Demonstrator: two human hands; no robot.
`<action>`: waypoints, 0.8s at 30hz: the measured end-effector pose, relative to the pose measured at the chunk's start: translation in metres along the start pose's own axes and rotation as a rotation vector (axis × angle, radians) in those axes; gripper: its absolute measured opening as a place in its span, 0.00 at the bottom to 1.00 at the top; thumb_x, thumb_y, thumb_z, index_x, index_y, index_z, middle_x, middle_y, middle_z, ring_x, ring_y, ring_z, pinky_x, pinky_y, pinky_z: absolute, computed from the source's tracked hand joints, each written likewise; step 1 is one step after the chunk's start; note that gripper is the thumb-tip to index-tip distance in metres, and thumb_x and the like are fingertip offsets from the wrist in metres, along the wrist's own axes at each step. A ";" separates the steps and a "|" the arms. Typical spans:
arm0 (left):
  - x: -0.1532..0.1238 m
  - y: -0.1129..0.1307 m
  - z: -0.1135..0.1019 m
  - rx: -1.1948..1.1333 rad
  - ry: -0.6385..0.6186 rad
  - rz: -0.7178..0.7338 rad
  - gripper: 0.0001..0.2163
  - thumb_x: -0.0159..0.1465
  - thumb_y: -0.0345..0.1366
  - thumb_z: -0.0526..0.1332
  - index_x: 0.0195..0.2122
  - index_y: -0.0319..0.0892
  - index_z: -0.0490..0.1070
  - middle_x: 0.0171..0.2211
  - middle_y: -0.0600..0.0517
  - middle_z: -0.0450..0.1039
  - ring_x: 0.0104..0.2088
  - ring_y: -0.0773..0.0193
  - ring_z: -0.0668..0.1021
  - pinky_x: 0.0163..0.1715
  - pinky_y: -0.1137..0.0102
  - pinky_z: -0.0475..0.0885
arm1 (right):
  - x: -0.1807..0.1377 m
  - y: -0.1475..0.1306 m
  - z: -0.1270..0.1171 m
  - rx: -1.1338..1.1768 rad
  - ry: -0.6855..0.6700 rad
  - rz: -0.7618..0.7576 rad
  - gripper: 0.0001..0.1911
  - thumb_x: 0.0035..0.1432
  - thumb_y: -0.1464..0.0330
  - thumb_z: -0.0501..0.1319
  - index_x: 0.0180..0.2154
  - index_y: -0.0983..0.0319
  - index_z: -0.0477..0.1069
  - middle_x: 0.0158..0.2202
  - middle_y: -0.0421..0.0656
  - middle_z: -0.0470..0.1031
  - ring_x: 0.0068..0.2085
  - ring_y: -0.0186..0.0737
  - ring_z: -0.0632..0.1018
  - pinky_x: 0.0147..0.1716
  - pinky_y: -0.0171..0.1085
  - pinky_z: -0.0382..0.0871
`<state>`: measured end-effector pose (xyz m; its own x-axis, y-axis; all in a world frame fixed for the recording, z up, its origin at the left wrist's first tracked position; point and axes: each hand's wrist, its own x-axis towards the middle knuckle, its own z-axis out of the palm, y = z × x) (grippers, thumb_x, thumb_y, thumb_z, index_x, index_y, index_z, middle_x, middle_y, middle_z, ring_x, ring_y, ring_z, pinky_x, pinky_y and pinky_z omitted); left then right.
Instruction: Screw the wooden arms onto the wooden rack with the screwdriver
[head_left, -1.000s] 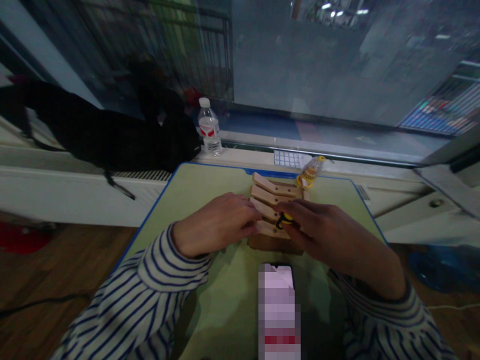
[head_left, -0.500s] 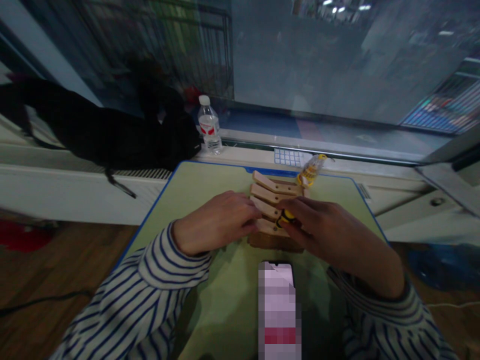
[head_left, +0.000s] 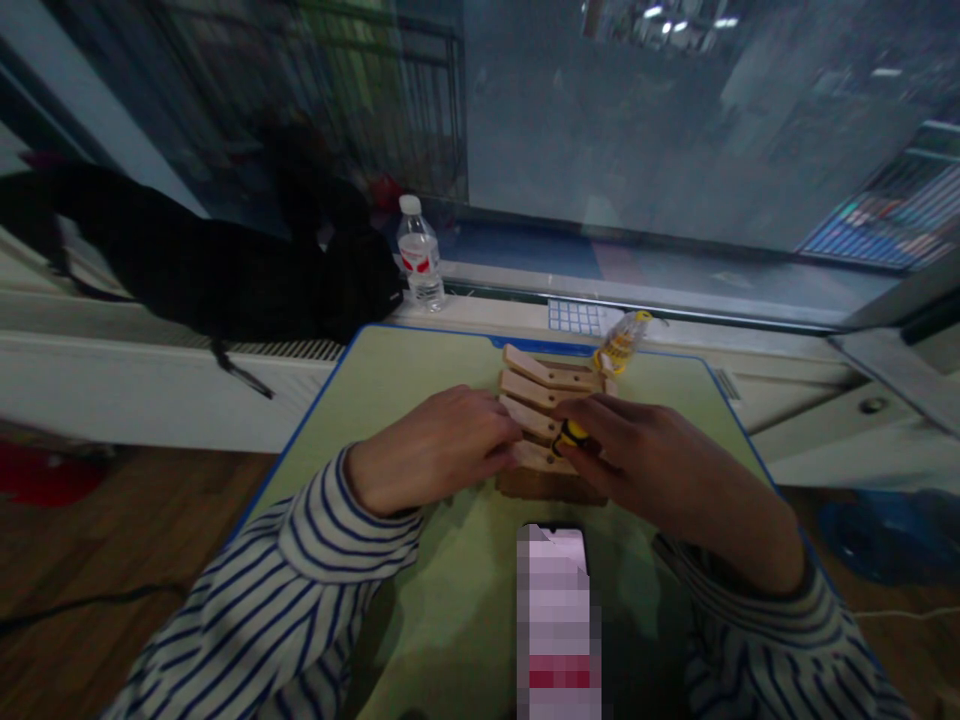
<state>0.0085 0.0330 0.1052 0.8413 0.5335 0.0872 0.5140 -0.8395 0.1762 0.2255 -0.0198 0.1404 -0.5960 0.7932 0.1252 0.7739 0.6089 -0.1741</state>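
In the middle of the table stands a wooden piece: several pale angled slats with dark screw holes, lying side by side across a darker wood base. My left hand is closed at the left end of the nearest slat, its fingertips pinching the wood. My right hand grips a short yellow-and-black screwdriver over the nearer slats, close to a hole. Fingers cover most of the handle, and the tip is hard to make out.
A phone, partly pixelated, lies on the green blue-edged table in front of me. A yellow-labelled clear packet sits behind the wood. On the sill stand a water bottle and a black bag, below a large window.
Both hands keep almost the same places. The screwdriver handle appears slightly turned in my right fingers, and the view has shifted a little.
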 end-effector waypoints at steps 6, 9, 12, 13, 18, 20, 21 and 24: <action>0.001 0.001 0.000 -0.004 -0.009 -0.001 0.09 0.66 0.37 0.57 0.31 0.42 0.73 0.31 0.52 0.74 0.32 0.62 0.74 0.32 0.67 0.64 | -0.001 0.001 0.000 -0.004 0.007 -0.004 0.15 0.64 0.68 0.54 0.51 0.65 0.66 0.44 0.53 0.77 0.42 0.51 0.79 0.37 0.45 0.72; 0.000 0.002 0.000 -0.003 -0.006 -0.004 0.08 0.65 0.36 0.57 0.30 0.42 0.73 0.30 0.52 0.74 0.31 0.63 0.74 0.32 0.68 0.64 | -0.001 0.002 0.001 0.002 0.004 -0.007 0.15 0.64 0.68 0.53 0.51 0.65 0.66 0.44 0.53 0.77 0.42 0.52 0.79 0.37 0.46 0.72; -0.001 0.001 0.000 -0.010 -0.002 0.001 0.07 0.65 0.35 0.58 0.31 0.42 0.73 0.31 0.53 0.74 0.32 0.62 0.74 0.33 0.68 0.64 | -0.001 0.002 0.001 0.003 0.008 -0.005 0.16 0.64 0.67 0.53 0.52 0.65 0.65 0.45 0.53 0.77 0.42 0.51 0.79 0.38 0.46 0.72; -0.001 0.001 0.001 -0.012 0.004 0.002 0.07 0.64 0.35 0.58 0.31 0.43 0.73 0.31 0.53 0.75 0.32 0.62 0.74 0.33 0.67 0.65 | -0.001 0.002 0.001 0.004 0.007 -0.001 0.16 0.65 0.67 0.53 0.52 0.65 0.65 0.45 0.53 0.77 0.42 0.52 0.79 0.38 0.46 0.72; 0.006 0.006 0.003 -0.088 0.048 0.009 0.06 0.65 0.38 0.60 0.39 0.45 0.75 0.40 0.52 0.76 0.43 0.58 0.76 0.44 0.63 0.67 | -0.001 0.001 -0.001 0.036 0.023 -0.008 0.19 0.67 0.62 0.50 0.54 0.64 0.64 0.44 0.51 0.77 0.41 0.50 0.79 0.38 0.46 0.73; 0.012 0.012 0.005 -0.131 0.065 0.007 0.07 0.64 0.38 0.60 0.40 0.44 0.75 0.41 0.52 0.77 0.45 0.58 0.76 0.46 0.63 0.66 | -0.001 0.001 -0.002 0.039 0.019 0.000 0.19 0.67 0.60 0.50 0.54 0.63 0.65 0.43 0.49 0.77 0.40 0.49 0.79 0.37 0.46 0.73; 0.015 0.015 0.007 -0.151 0.078 0.001 0.08 0.64 0.39 0.60 0.40 0.44 0.75 0.41 0.52 0.77 0.45 0.58 0.76 0.47 0.63 0.66 | -0.002 0.001 -0.003 0.034 0.012 0.011 0.18 0.67 0.60 0.51 0.53 0.62 0.65 0.43 0.49 0.77 0.41 0.50 0.79 0.37 0.46 0.73; 0.022 0.023 0.016 -0.207 0.160 -0.032 0.14 0.66 0.46 0.57 0.40 0.41 0.75 0.40 0.50 0.77 0.44 0.57 0.76 0.45 0.62 0.67 | -0.003 0.001 -0.003 0.015 0.003 0.030 0.18 0.66 0.61 0.53 0.53 0.63 0.65 0.47 0.50 0.76 0.44 0.52 0.78 0.40 0.49 0.73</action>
<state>0.0415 0.0243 0.0959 0.7796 0.5826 0.2296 0.4806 -0.7917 0.3771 0.2288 -0.0210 0.1432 -0.5721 0.8110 0.1225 0.7880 0.5849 -0.1921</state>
